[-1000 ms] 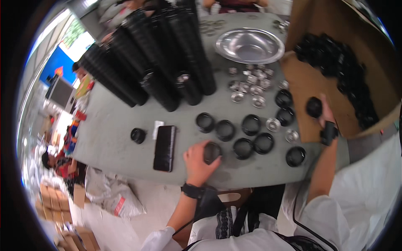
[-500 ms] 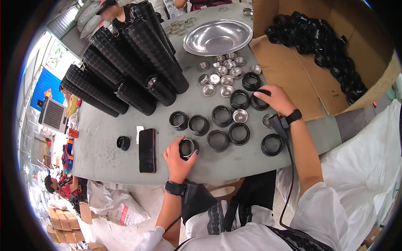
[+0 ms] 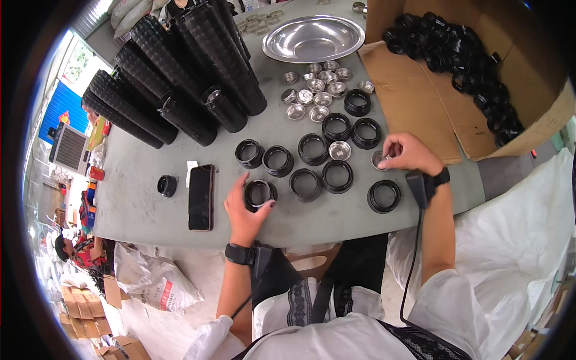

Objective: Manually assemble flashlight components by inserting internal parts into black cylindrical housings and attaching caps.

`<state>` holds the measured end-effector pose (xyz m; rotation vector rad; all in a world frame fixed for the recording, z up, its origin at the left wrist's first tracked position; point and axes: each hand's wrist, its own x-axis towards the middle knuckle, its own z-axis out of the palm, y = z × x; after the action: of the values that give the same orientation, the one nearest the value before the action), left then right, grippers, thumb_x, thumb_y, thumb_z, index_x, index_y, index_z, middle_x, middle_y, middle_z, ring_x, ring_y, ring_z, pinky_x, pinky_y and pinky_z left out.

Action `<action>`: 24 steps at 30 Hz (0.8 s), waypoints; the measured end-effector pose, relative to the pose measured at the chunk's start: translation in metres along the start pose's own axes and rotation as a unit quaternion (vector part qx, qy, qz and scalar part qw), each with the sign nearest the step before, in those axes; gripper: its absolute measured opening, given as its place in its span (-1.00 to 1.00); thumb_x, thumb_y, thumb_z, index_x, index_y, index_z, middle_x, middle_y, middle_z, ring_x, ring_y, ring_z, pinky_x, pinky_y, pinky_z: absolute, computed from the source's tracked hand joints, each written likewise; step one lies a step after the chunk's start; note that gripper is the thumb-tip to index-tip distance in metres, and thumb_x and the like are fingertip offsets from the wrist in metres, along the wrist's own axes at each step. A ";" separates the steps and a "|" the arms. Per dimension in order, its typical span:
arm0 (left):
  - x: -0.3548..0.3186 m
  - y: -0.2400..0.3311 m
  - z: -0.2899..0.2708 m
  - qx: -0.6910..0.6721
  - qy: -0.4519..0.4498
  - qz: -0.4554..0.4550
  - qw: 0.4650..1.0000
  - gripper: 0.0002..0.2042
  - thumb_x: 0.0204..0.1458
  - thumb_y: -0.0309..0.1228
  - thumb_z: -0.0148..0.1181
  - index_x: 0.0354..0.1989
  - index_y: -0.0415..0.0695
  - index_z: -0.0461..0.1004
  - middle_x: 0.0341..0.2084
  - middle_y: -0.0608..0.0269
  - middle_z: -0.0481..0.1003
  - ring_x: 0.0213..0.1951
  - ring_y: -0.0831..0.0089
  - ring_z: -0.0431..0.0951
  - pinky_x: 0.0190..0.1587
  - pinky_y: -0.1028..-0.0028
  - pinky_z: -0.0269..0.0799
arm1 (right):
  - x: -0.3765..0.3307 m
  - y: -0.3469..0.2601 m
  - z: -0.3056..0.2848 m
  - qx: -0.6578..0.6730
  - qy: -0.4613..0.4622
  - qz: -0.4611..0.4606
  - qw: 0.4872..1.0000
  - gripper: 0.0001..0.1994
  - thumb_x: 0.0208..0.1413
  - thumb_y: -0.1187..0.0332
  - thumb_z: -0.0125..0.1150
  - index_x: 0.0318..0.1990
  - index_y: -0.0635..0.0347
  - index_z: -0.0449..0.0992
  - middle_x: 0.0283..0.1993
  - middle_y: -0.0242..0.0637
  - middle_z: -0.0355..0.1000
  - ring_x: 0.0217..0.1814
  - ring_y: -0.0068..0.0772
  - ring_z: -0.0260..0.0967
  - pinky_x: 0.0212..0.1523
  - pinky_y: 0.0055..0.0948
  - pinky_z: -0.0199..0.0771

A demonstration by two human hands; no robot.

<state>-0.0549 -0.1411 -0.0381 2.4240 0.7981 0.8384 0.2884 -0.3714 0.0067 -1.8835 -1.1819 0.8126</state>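
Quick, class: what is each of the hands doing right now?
Left hand: fingers around a black ring on the table.
Right hand: pinching a small silver cup.

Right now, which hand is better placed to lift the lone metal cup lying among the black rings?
Probably the right hand: it lies beside the metal cup, fingers on another cup. The left hand grips a black ring.
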 end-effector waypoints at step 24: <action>0.152 0.130 0.083 0.164 -0.454 0.251 0.839 -0.80 -0.06 -0.43 0.12 -0.25 -0.01 0.58 -0.29 0.19 0.57 -0.20 0.16 0.57 -0.21 0.22 0.48 | -0.030 0.063 0.019 0.305 0.311 -0.065 0.898 -0.83 0.12 0.41 0.24 -0.17 0.29 0.52 -0.30 -0.37 0.50 -0.31 -0.59 0.40 -0.22 -0.56 0.41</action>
<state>0.1475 -0.1561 0.0388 2.9128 -0.0908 -0.4004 0.2896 -0.4124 -0.0532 -1.3551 -0.5470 0.3807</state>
